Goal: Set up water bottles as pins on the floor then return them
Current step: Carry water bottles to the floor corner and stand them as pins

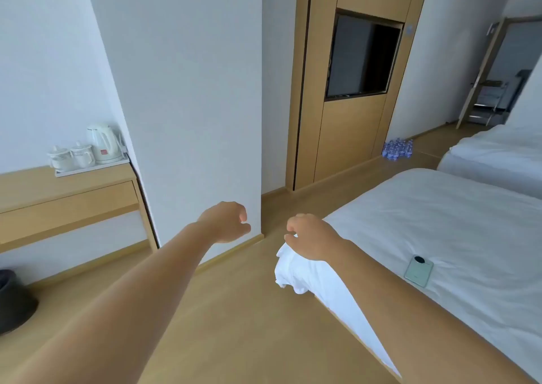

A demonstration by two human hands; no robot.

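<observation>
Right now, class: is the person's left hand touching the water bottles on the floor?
Apart. The head view shows the left hand raised in the foreground, while the water bottles stand clustered by the wooden cabinet, bare floor between.

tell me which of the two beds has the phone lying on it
The nearer bed, beside the right hand, carries the pale green phone. The farther bed shows only white bedding.
</observation>
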